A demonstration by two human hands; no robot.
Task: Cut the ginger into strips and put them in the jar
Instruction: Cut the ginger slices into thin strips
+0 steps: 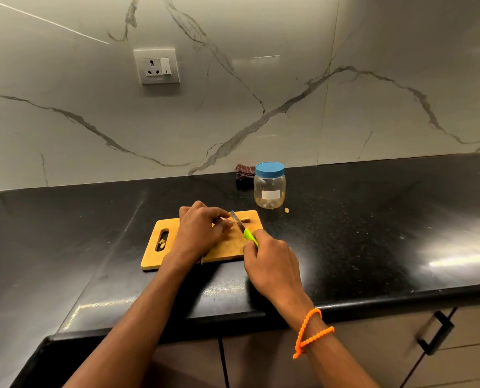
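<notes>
Left hand (202,228) pinning pale ginger piece (227,219) on light wooden cutting board (219,247); right hand (272,264) gripping green-handled knife (243,228), blade against ginger. Clear plastic blue-lidded jar (269,186) on black bench (373,233), lid on. Risk: fingertips close to blade, slip likely cutting them

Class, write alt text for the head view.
On a wooden cutting board, the left hand holds ginger while the right hand cuts it with a green-handled knife. A lidded jar stands behind.
</notes>
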